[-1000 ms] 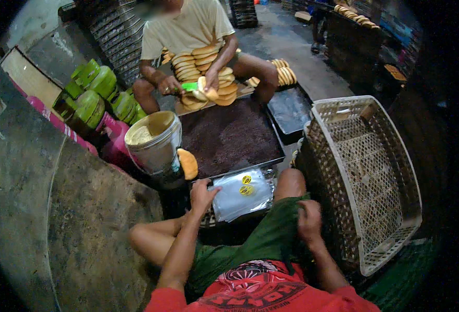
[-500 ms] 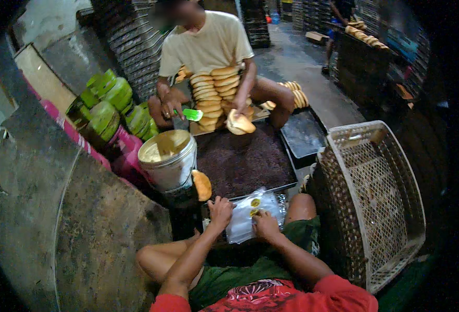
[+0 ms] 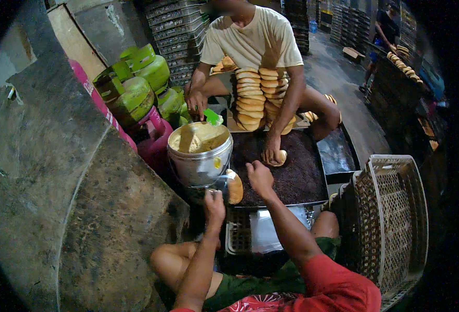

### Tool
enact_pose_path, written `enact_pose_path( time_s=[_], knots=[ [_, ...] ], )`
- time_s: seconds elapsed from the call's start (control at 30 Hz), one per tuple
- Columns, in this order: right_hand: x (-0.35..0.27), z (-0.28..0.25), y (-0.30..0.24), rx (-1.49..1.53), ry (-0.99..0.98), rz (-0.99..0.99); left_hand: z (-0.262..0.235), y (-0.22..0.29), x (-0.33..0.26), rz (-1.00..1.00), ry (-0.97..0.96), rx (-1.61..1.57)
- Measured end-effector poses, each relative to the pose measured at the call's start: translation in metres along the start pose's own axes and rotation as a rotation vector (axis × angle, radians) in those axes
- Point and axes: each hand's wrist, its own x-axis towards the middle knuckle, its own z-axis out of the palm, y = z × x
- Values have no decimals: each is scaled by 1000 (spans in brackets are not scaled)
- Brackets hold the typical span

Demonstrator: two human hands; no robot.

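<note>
My left hand (image 3: 215, 205) is closed, pinching what looks like a clear plastic bag (image 3: 222, 181) in front of the white bucket. Beside the bag a bread bun (image 3: 234, 187) rests at the left edge of a tray of dark sprinkles (image 3: 307, 174). My right hand (image 3: 261, 179) is curled over the tray's near part; whatever its fingers hold is hidden. Below my right forearm lies a stack of clear plastic bags (image 3: 266, 233) on a crate (image 3: 235, 234). Opposite, a co-worker's hand presses a bun (image 3: 278, 158) into the sprinkles, and their other hand has a green spatula (image 3: 213, 117).
A white bucket of pale cream (image 3: 198, 169) stands left of the tray. Buns are piled (image 3: 248, 99) before the co-worker. Green gas cylinders (image 3: 136, 96) stand at the left, with a concrete ledge (image 3: 120, 218) nearer. At right is a plastic basket (image 3: 396, 218). Another person works farther back.
My hands have left the bag stack and moved forward, the left one with a clear bag. The co-worker's bun has gone down into the sprinkles. The view has shifted.
</note>
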Motion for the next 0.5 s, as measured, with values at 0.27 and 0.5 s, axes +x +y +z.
enact_pose_path(
  time_s=[0.27, 0.5],
  knots=[
    [33, 110, -8, -341, -251, -25, -53, 49, 24, -311, -85, -788],
    [-9, -14, 27, 498, -140, 29, -29, 6, 35, -377, 138, -733]
  ],
)
